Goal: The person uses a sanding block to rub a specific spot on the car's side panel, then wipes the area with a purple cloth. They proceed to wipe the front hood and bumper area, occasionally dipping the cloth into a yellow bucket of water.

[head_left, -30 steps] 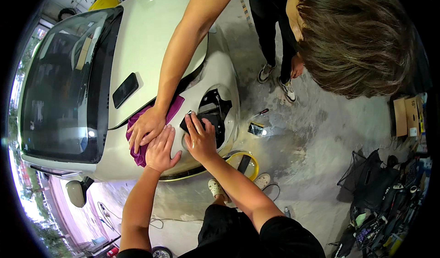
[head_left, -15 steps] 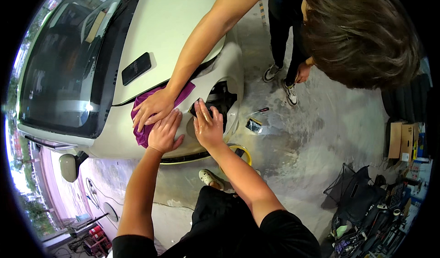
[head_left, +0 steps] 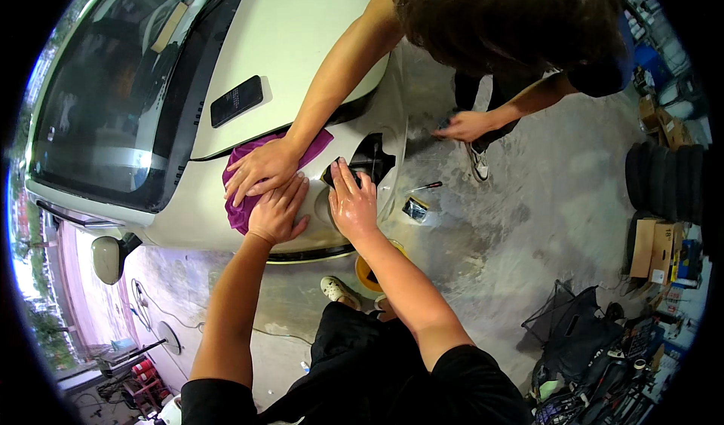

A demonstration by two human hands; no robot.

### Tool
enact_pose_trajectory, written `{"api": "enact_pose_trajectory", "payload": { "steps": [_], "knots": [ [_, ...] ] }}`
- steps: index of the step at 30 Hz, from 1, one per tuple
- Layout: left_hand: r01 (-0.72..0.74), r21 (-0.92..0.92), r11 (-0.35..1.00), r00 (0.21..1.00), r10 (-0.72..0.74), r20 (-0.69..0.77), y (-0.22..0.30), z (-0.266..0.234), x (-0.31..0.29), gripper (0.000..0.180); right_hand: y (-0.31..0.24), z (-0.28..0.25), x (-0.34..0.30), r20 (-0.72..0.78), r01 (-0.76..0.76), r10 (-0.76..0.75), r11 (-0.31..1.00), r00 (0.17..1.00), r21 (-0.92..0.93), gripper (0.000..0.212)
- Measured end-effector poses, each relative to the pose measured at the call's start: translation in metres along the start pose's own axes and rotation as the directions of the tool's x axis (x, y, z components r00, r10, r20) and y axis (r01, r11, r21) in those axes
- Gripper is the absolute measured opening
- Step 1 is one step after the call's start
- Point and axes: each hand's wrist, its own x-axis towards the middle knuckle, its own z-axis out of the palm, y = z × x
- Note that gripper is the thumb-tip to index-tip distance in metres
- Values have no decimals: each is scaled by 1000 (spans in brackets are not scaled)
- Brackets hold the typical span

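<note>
My left hand [head_left: 280, 209] lies flat with its fingers stretched out on the pale car's fender [head_left: 192, 210], its fingertips at the edge of a crumpled purple cloth [head_left: 240, 212]. My right hand [head_left: 353, 204] looks wet. Its fingers press a small dark pad [head_left: 327, 174] against the bodywork beside the black headlight opening [head_left: 375, 159]; most of the pad is hidden under them. Another person's hand [head_left: 265, 168] rests on the purple cloth, touching or nearly touching my left fingers. That person's other hand [head_left: 466, 126] hangs over the floor to the right.
A black phone [head_left: 237, 101] lies on the hood [head_left: 302, 44]. A screwdriver [head_left: 427, 187] and a small packet [head_left: 415, 208] are on the concrete floor by the bumper. Below my right forearm stands a yellow bucket [head_left: 365, 274]. Cartons [head_left: 654, 248] and stacked tyres [head_left: 664, 184] line the right side.
The other person has leaned in leftward, and their free hand has come up from beside the leg. The view has shifted slightly. My hands remain at about the same places on the car.
</note>
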Motion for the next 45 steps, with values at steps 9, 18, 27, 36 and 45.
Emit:
{"api": "enact_pose_trajectory", "payload": {
  "steps": [9, 18, 27, 36, 45],
  "knots": [
    [13, -4, 1000, 1000, -13, -12, -1, 3, -1, 82, 9, 1, 5, -27, 16, -16, 1000, 1000, 12, 53],
    [17, 9, 1000, 1000, -17, -6, 1, 0, 1, 81, 76, 6, 87, 87, -151, 141, 982, 986, 117, 41],
    [7, -21, 1000, 1000, -7, -2, 0, -5, -6, 80, 60, 3, 69, 152, -48, -4, 940, 988, 338, 44],
    [18, -32, 999, 1000, -18, 9, 0, -5, 3, 82, 105, 38, 83, 32, -161, 160, 914, 987, 371, 37],
    [10, -12, 1000, 1000, -10, 27, 4, 1, 12, 86, 146, 45, 92, -20, -216, 258, 848, 966, 485, 40]
  ]
}}
